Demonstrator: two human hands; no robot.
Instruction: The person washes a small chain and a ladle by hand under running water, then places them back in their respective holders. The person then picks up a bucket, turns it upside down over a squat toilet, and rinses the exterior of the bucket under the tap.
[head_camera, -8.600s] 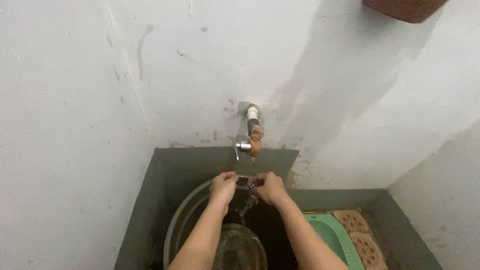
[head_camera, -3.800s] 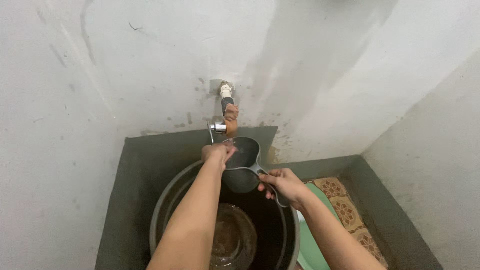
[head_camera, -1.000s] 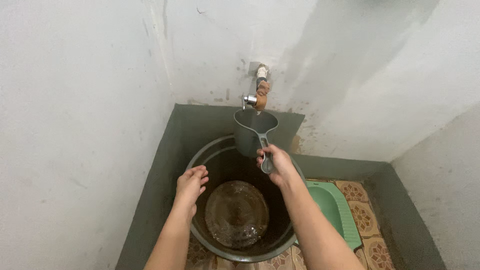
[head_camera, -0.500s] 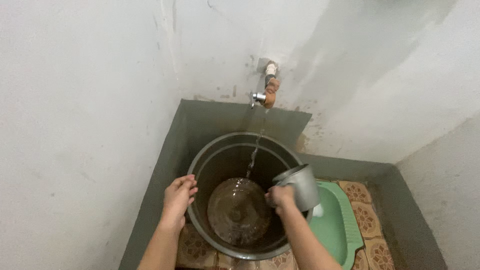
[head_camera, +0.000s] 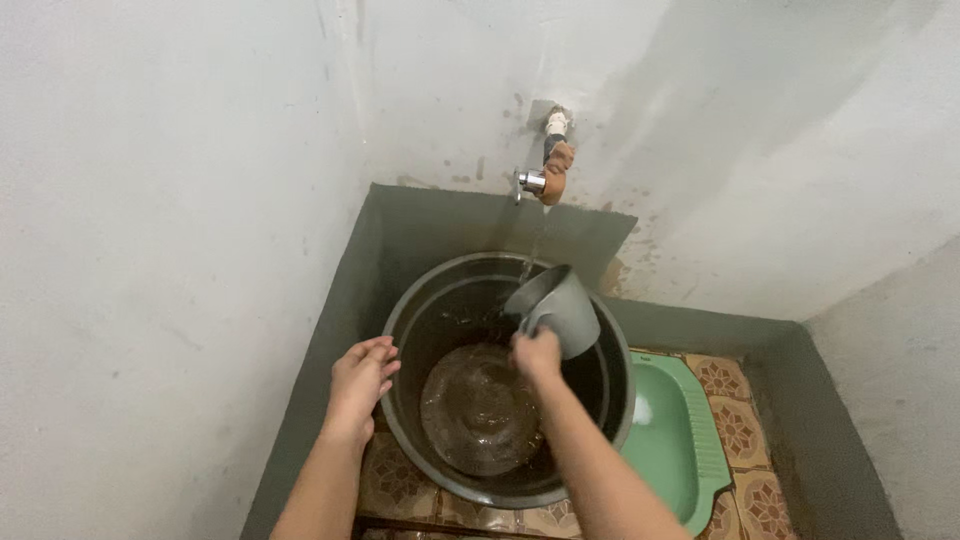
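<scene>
the right hand, fingers clamped on the tilted grey dipper over the far right of the black bucket, could spill onto the floor tiles if wet fingers slip, while the left hand, fingers loosely together, rests on the bucket's left rim.

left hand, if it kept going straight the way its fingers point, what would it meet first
Probably the rim of the large dark round bucket: the left hand points up and right, just beside it. Depth is unclear.

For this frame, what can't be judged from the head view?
- Dipper handle: hidden by the right hand.
- Dipper contents: its mouth faces away.
- Left hand touching the bucket rim or not: too close to tell.
- Green squat pan: partly behind the bucket.
</scene>
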